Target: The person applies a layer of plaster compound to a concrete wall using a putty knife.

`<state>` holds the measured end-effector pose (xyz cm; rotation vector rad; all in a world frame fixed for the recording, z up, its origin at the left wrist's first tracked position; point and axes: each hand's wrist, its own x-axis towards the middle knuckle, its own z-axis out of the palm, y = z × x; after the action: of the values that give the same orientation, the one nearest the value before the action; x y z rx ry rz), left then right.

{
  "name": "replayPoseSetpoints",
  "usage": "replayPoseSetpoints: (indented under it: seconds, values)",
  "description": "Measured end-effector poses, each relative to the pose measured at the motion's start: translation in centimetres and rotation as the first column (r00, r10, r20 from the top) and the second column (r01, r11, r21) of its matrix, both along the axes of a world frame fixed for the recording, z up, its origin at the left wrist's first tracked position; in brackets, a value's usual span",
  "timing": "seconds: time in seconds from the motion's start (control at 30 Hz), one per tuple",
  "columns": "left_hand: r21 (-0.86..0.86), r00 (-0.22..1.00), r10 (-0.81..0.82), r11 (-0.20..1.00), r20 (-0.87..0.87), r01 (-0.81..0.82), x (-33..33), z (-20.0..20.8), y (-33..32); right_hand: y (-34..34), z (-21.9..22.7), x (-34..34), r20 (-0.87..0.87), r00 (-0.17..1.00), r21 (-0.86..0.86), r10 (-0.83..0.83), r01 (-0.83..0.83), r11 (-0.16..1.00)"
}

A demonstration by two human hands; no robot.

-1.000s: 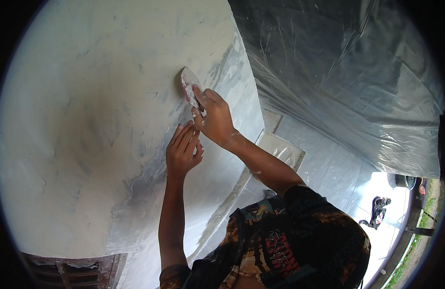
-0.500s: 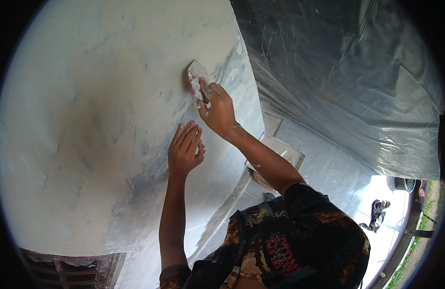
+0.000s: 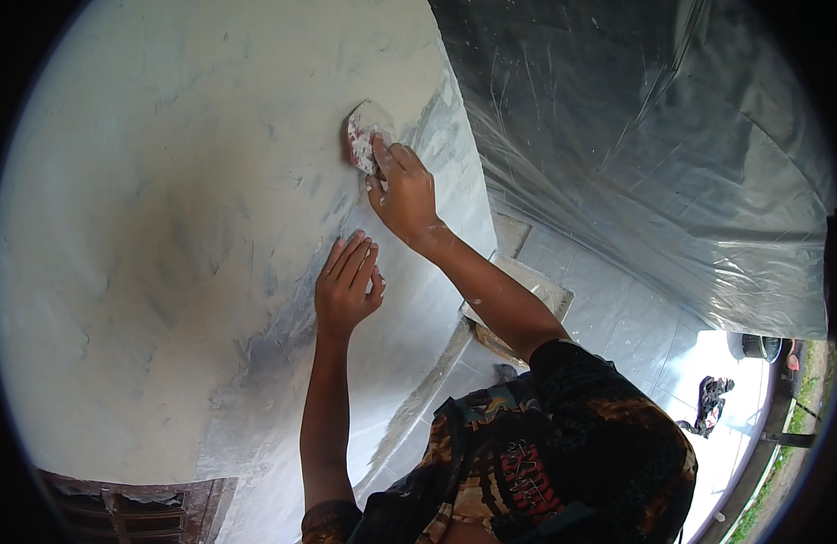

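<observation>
Upper centre: right hand (image 3: 406,195) clasped putty knife (image 3: 365,136), seemingly for pressure against wall (image 3: 174,172); left hand (image 3: 346,283) outstretched, empty, probably bracing.

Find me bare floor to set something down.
Grey tiled floor lies largely bare between the right sleeve, pale slab and plastic sheet. It's tighter by the black bundle and dark container; left hand, right hand and scraper crowd the wall.
</observation>
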<state>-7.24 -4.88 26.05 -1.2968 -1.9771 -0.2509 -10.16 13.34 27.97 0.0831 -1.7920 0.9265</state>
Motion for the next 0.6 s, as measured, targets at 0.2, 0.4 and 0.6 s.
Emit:
replayPoseSetpoints:
  seconds: [0.2, 0.4, 0.6]
  values:
    - [-0.008, 1.0, 0.006, 1.0, 0.022, -0.005, 0.2, 0.3, -0.3, 3.3, 2.6, 2.7, -0.159, 0.985, -0.165, 0.068, -0.094, 0.982]
    - [-0.005, 1.0, 0.001, 1.0, -0.002, -0.001, -0.1, -0.2, 0.4, 12.2, 2.4, -4.3, -0.013, 0.977, -0.166, -0.215, 0.209, 0.964]
    - [-0.025, 1.0, 0.027, 0.999, 0.002, -0.027, 0.0, -0.1, -0.1, 5.2, -0.2, -4.1, -0.052, 0.988, -0.022, -0.148, 0.147, 0.989]
